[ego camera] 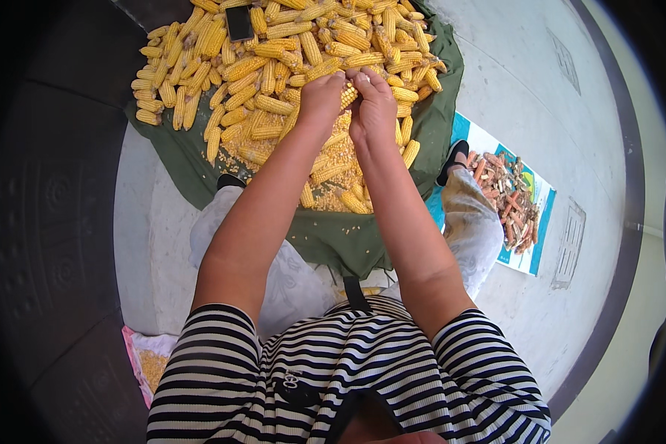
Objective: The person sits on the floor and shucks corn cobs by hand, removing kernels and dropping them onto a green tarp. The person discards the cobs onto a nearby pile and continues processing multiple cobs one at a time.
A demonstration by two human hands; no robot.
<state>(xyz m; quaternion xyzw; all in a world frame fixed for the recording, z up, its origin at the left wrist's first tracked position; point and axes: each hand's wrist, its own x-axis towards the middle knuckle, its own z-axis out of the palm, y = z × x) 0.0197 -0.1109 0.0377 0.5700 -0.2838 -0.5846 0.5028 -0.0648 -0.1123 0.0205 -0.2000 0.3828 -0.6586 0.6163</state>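
Observation:
Held between both my hands is a yellow ear of corn (348,96), partly covered by the fingers. My left hand (323,99) grips it from one side, and my right hand (373,102) closes round the other side with the thumb on top. Beneath and beyond the hands lies a large heap of husked corn ears (288,50). Loose corn kernels (333,191) are spread among the ears nearest me. Everything in the heap rests on a dark green cloth (333,236). The exact grip of my right fingertips is hard to make out.
A dark smartphone (239,24) lies on the heap. To the right, bare corn cobs (510,205) are piled on a blue and white printed sheet (543,222). Kernels also lie in a pink-edged bag (152,363) at lower left. My shoes (454,158) border the cloth.

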